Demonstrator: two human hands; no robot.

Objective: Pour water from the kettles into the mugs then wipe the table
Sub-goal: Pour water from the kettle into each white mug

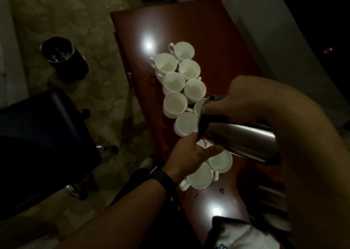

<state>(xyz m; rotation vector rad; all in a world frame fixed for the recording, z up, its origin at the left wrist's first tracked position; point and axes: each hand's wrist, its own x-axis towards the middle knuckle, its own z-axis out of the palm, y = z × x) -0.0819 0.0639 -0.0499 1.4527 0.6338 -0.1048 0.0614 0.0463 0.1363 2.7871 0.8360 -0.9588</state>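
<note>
Kettle (240,139): a brushed-steel body, held in the air above the table (208,31) and tipped steeply, base raised behind the grip and dark spout lowered ahead of it.

Right hand (244,101): fingers are wrapped round the kettle's handle on the upper side of the body. This is a closed, load-bearing grip.

Left hand (189,154): positioned just below and ahead of the grip, directly under the spout. Fingers and thumb curl round the rim of the target mug (201,144), which shows only in part between them. A dark wristband (162,178) sits on this wrist.

Mugs (175,105): white, upright and packed rim to rim in a double row on the table. The row extends away from the grip on the spout side, and two more mugs stand below the grip, beside the left hand. One mug is partly hidden behind the right hand's fingers. Fill levels cannot be read in the dim light.

Water drops (221,190): several lie on the table surface below the grip, just beyond the nearest mug.

Cloth (240,235): light-coloured, lying at the near end of the table, well below the grip.

Metal object (272,197): a dull steel surface under the right forearm; its identity cannot be determined.

Off the table, well to the spout side of the grip, a dark bin (60,53) and a dark chair (43,135) stand on the floor.
</note>
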